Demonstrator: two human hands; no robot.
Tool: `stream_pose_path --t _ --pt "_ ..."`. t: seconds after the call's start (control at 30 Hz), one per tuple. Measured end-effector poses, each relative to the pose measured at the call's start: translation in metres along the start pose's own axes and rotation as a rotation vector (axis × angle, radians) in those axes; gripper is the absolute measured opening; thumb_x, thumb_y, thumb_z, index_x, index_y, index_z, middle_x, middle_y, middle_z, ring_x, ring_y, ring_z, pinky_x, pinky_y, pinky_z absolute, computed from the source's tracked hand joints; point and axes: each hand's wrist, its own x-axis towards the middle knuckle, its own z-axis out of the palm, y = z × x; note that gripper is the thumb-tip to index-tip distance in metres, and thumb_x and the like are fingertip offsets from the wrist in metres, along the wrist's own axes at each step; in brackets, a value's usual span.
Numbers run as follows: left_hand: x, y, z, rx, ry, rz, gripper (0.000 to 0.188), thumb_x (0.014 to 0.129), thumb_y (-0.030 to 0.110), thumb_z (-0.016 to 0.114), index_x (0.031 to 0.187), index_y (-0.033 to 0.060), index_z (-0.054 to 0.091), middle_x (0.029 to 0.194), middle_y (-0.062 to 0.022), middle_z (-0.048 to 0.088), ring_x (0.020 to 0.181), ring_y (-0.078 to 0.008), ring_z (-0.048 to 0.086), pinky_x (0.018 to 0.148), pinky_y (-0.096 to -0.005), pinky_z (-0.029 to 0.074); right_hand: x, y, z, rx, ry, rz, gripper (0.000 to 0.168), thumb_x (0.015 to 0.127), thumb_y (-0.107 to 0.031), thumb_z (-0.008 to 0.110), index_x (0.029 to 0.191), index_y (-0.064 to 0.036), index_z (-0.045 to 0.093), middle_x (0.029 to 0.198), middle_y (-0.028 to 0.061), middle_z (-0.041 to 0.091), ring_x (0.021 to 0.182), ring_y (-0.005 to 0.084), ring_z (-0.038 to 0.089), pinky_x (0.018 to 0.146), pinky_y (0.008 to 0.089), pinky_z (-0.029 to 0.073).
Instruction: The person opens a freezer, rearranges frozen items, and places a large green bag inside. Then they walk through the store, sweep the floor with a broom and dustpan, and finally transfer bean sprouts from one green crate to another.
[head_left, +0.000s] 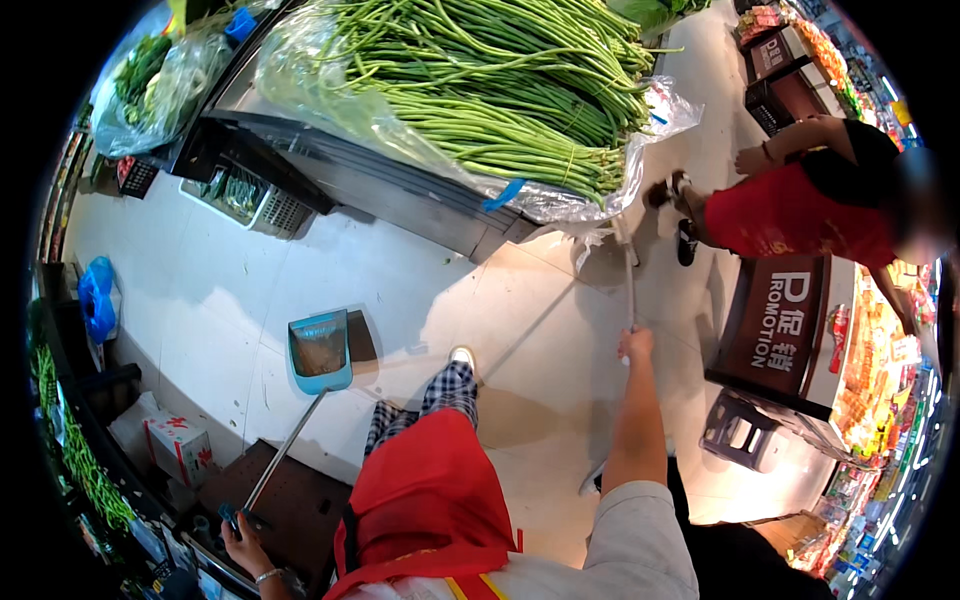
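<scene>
My left hand (246, 546), at the lower left, is closed around the top of a long metal handle (283, 450). The handle leads to a blue dustpan (324, 382) on the tiled floor, with brownish residue inside. Out in front on the right, my right hand (636, 343) grips a pale long stick (629, 281), apparently a broom handle. Its far end reaches the corner of a vegetable stand, where plastic sheeting and shadow make the head hard to make out. Bundles of long green beans (510, 97) lie on plastic on that stand.
A person in a red apron (795, 202) stands at the right beside a brown promotion stand (772, 322). A grey plastic stool (739, 431) is below it. A white crate (277, 210), a blue bag (97, 300) and a white carton (180, 446) are at the left.
</scene>
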Motion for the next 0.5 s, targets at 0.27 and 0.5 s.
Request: stream_pose_path --t 0.27,0.5 --pt "0.001 0.047 0.024 0.093 -0.010 0.035 0.020 0.084 0.020 0.055 0.092 0.0024 0.057 0.045 0.0050 0.035 0.036 -0.0015 0.025 0.034 -0.0206 0.019 0.045 0.028 -0.028 -0.558 -0.167 -0.389 0.012 0.075 -0.006 0.053 0.081 0.004 0.053 0.056 0.0153 0.053 0.042 0.0260 0.053 0.038 0.0355 0.043" --pt "-0.010 0.055 0.015 -0.017 -0.025 -0.021 0.014 0.083 0.019 0.056 0.083 0.0053 0.055 0.048 0.0057 0.036 0.038 -0.0014 0.030 0.035 -0.0185 0.020 -0.161 0.059 -0.120 0.051 -0.523 0.122 0.036 0.079 -0.010 0.057 0.114 -0.009 0.051 0.049 0.0024 0.045 0.035 0.0111 0.042 0.029 0.0242 0.032"
